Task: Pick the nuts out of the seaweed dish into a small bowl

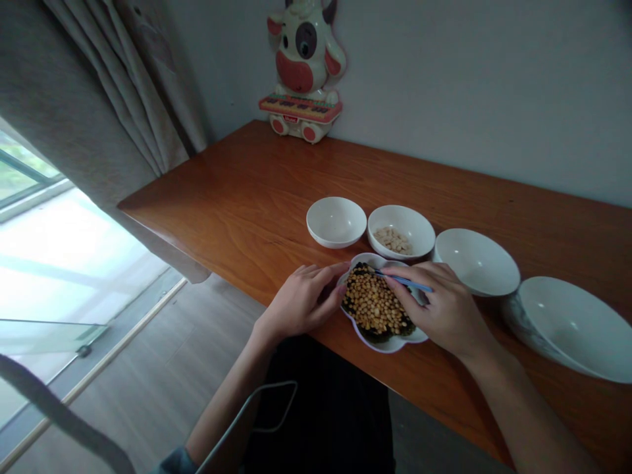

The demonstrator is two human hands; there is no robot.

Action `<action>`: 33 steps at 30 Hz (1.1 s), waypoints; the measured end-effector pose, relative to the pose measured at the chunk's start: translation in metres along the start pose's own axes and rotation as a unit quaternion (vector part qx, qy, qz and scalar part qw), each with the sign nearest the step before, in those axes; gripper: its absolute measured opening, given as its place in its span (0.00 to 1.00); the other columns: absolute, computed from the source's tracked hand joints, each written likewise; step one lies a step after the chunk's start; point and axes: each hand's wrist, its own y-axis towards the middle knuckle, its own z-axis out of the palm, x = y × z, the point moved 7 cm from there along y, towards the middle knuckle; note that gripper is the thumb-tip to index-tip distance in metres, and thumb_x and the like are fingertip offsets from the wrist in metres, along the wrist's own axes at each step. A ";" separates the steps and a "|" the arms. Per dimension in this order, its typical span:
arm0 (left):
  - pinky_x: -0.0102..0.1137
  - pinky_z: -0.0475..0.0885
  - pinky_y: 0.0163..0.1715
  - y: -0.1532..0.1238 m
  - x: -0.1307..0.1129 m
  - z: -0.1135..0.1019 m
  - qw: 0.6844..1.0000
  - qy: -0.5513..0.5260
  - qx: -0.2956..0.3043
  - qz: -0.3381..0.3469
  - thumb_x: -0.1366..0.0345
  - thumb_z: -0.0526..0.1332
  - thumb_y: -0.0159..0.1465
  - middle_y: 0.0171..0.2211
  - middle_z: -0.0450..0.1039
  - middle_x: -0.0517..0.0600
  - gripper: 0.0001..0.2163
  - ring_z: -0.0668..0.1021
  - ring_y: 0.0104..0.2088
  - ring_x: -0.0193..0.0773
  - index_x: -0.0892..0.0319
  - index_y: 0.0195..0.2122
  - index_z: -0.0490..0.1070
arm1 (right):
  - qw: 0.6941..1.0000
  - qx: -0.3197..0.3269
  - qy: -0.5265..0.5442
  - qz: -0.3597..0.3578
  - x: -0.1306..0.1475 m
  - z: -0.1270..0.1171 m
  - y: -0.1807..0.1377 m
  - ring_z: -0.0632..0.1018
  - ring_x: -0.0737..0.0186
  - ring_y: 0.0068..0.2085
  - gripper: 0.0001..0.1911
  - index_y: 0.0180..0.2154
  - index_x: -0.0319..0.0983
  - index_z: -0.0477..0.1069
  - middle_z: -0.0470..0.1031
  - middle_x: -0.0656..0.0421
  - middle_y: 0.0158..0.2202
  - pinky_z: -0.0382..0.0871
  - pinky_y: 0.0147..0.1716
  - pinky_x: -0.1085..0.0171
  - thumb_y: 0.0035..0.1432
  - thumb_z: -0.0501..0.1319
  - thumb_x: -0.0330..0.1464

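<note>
A flower-shaped dish [378,343] with a pale lilac rim sits near the table's front edge. Yellow-brown beans or kernels [375,304] are heaped in it, with darker seeds [362,270] around them. My left hand [307,297] grips the dish's left rim, thumb and fingers closed against it. In my right hand [439,306], thumb and fingers are closed on slim blue tweezers [407,283], whose tip points left over the dish's far side. My right hand covers part of the dish's right side. Behind the dish, a white bowl [422,227] holds pale flat seeds [394,240].
An apparently bare white bowl [336,222] stands left of the seed bowl. Another white bowl [478,260] and a larger patterned bowl [573,326] continue the row rightward. A cow-shaped toy keyboard [301,108] stands at the back of the wooden table [237,197]. A cable [247,401] crosses my left forearm.
</note>
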 end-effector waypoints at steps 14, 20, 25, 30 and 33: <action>0.44 0.75 0.51 0.000 -0.001 -0.001 1.000 0.000 0.005 -0.002 0.61 0.53 0.76 0.54 0.79 0.58 0.18 0.82 0.49 0.47 0.58 0.65 0.64 | 0.997 -0.060 -0.023 -0.045 0.010 -0.014 0.001 0.82 0.61 0.34 0.13 0.47 0.43 0.77 0.85 0.59 0.39 0.73 0.39 0.58 0.61 0.66 0.25; 0.43 0.75 0.50 0.001 -0.002 0.000 1.000 -0.001 0.008 0.001 0.61 0.52 0.76 0.54 0.79 0.58 0.19 0.82 0.49 0.46 0.59 0.66 0.63 | 0.987 -0.116 -0.060 -0.094 0.020 -0.026 -0.006 0.80 0.62 0.31 0.21 0.49 0.44 0.73 0.85 0.61 0.37 0.72 0.37 0.58 0.57 0.68 0.21; 0.44 0.76 0.49 0.001 -0.003 -0.002 1.000 0.001 0.005 0.000 0.61 0.53 0.76 0.54 0.79 0.57 0.19 0.82 0.49 0.47 0.59 0.65 0.63 | 0.975 -0.169 -0.116 -0.088 0.017 -0.035 -0.011 0.79 0.60 0.30 0.26 0.54 0.48 0.73 0.85 0.62 0.37 0.71 0.37 0.56 0.55 0.69 0.22; 0.44 0.75 0.49 0.000 -0.001 0.000 1.000 0.004 0.008 -0.005 0.61 0.53 0.76 0.53 0.79 0.56 0.19 0.82 0.48 0.47 0.58 0.65 0.63 | 0.958 -0.210 -0.192 0.024 -0.009 -0.043 -0.012 0.80 0.51 0.36 0.21 0.54 0.48 0.76 0.83 0.58 0.36 0.70 0.43 0.50 0.60 0.68 0.26; 0.43 0.75 0.49 0.000 -0.001 0.000 1.000 0.001 -0.001 -0.005 0.60 0.52 0.76 0.53 0.79 0.56 0.18 0.82 0.48 0.46 0.58 0.65 0.64 | 0.961 -0.207 -0.179 0.041 -0.015 -0.044 -0.014 0.80 0.51 0.37 0.20 0.54 0.48 0.76 0.84 0.58 0.40 0.71 0.45 0.48 0.61 0.67 0.27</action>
